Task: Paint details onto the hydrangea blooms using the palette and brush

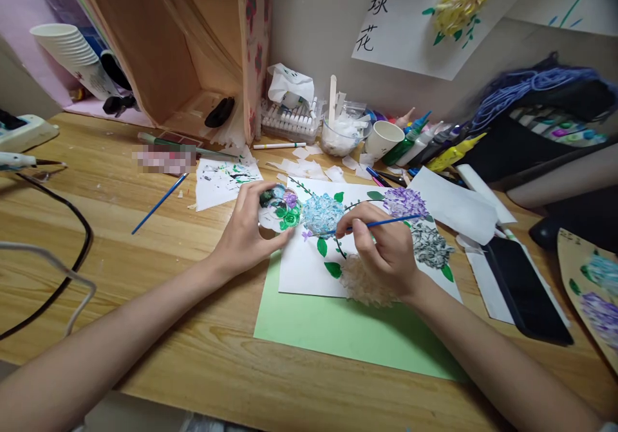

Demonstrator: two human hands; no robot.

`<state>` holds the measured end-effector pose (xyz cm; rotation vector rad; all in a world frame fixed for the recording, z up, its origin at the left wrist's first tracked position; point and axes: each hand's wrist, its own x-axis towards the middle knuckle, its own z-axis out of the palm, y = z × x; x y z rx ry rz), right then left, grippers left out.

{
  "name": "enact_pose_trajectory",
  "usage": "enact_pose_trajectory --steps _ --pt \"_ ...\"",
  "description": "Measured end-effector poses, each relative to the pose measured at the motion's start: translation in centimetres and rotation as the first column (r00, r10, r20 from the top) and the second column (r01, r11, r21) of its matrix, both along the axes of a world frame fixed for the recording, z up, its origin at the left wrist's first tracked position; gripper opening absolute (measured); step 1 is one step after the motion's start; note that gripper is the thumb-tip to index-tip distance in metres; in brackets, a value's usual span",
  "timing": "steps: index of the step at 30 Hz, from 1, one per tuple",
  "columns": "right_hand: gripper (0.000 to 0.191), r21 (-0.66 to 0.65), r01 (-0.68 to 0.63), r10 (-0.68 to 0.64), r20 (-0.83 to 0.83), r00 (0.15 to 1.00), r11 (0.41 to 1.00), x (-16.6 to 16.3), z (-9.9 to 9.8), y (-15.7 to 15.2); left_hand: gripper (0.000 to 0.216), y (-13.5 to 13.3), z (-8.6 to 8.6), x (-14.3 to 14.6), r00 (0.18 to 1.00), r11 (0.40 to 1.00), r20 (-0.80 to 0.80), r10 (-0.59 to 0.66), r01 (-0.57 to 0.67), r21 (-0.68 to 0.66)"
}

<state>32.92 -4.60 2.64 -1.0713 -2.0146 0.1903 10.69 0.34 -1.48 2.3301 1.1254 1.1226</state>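
My left hand grips a small round paint palette by its edge, thumb on the near side. Green, purple, blue and dark paint fills its wells. Closed around a thin blue paintbrush is my right hand, with the tip over the white paper. Raised flower clusters cover that paper: a light blue one by the brush tip, a purple one, a grey-black one and a beige one partly under my hand. Painted green leaves surround them. A green sheet lies beneath.
Another blue brush and a paint-spotted paper lie left. Behind stand a tub of white scraps, a paper cup and paint bottles. A black phone rests right. A glue gun and cables lie far left.
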Motion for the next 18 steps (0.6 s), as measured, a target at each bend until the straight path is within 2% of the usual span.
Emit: enact_pose_trajectory --steps 7,18 --pt "0.025 -0.011 0.018 -0.018 0.063 0.998 1.000 -0.18 -0.15 0.12 0.066 -0.05 -0.01 0.07 1.000 1.000 -0.009 -0.003 0.003 0.004" --pt "0.025 -0.023 0.011 -0.009 0.072 0.997 1.000 -0.13 -0.08 0.09 0.067 -0.03 -0.07 0.08 1.000 1.000 -0.013 -0.004 0.004 0.014"
